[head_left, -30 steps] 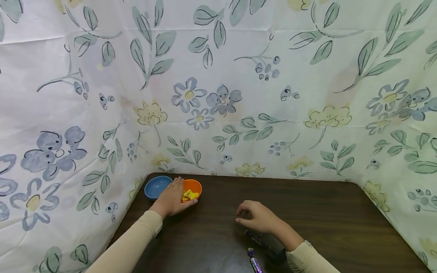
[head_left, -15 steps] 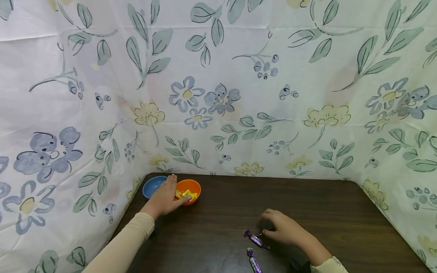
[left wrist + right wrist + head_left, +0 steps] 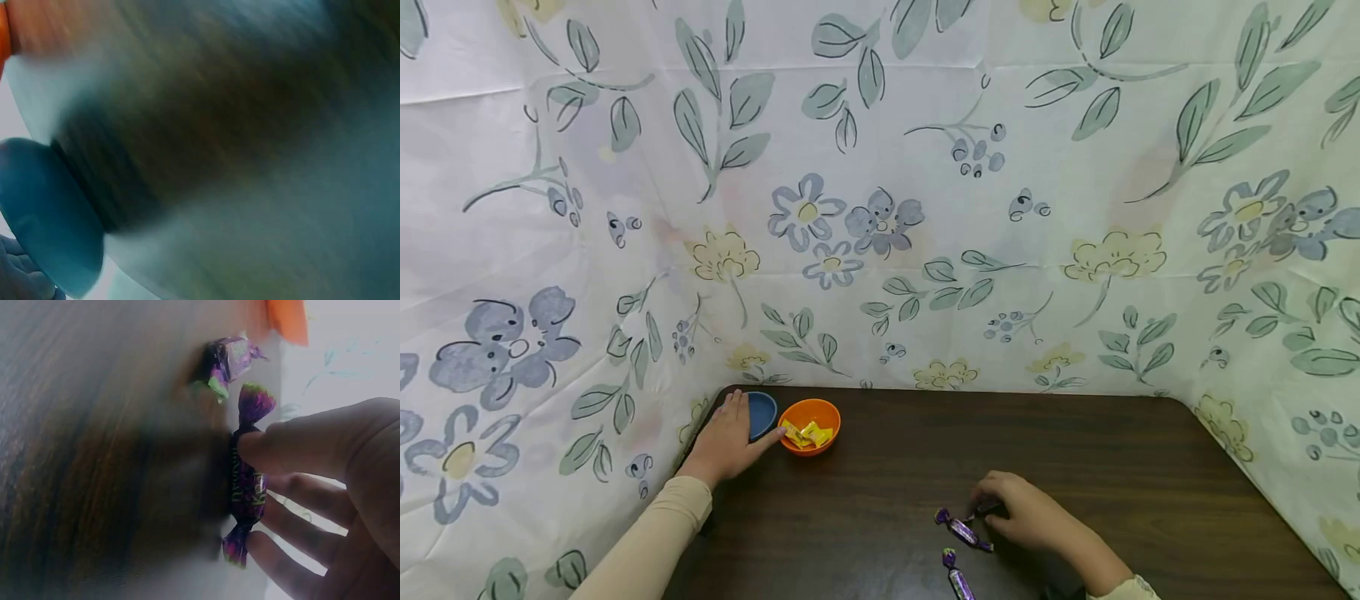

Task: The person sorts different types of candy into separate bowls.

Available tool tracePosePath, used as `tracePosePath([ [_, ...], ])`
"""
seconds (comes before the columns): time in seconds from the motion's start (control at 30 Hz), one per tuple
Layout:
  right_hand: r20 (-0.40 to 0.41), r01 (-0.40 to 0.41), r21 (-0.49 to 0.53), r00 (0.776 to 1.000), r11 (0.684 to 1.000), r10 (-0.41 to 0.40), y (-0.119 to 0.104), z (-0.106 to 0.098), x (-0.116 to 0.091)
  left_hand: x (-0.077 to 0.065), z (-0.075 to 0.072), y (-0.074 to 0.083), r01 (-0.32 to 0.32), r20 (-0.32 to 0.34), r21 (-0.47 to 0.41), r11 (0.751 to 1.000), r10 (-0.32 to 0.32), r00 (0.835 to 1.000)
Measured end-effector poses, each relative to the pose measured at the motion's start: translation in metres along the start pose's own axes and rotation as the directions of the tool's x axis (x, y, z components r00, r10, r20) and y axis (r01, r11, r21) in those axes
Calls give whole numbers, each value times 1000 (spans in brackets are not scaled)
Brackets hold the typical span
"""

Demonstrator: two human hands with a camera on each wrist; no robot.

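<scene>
My left hand [image 3: 722,442] lies at the near left side of a blue bowl [image 3: 763,415], fingers extended and covering part of it. Its thumb reaches toward an orange bowl [image 3: 826,412] holding yellow wrapped candies [image 3: 808,434]. In the left wrist view the fingers [image 3: 22,269] show beside the blue bowl [image 3: 50,212]; contact is hard to judge. At the right, my right hand [image 3: 1030,512] pinches a purple wrapped candy [image 3: 247,487] between thumb and fingers. Just left of it, another purple candy [image 3: 964,530] lies on the table.
A further purple candy [image 3: 958,577] lies near the bottom edge of the head view. The dark wooden table [image 3: 880,467] is bordered by floral cloth [image 3: 925,208] at the back and both sides. The left wrist view is heavily blurred.
My left hand has moved left, from over the orange bowl's side to the blue bowl's left side. My right hand has moved right and nearer, and now pinches a candy.
</scene>
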State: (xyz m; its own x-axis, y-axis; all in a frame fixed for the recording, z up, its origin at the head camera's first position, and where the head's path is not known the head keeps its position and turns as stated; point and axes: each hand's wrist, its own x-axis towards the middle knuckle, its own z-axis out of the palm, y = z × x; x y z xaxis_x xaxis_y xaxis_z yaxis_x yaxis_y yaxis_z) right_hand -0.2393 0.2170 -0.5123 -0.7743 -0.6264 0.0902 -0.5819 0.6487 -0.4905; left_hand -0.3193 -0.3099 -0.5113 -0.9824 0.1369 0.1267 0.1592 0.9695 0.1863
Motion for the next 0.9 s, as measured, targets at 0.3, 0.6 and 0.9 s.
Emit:
tracePosePath([
  [0.3, 1, -42, -60, 999, 997, 42, -1, -1, -3, -3, 4, -19, 68, 3, 41, 997, -68, 998],
  [0.6, -26, -57, -91, 998, 994, 54, -1, 0, -3, -4, 5, -26, 79, 4, 57, 995, -80, 997],
  [0.9, -20, -103, -93, 995, 990, 101, 0, 1, -4, 0, 8, -27, 86, 21, 55, 995, -88, 996],
])
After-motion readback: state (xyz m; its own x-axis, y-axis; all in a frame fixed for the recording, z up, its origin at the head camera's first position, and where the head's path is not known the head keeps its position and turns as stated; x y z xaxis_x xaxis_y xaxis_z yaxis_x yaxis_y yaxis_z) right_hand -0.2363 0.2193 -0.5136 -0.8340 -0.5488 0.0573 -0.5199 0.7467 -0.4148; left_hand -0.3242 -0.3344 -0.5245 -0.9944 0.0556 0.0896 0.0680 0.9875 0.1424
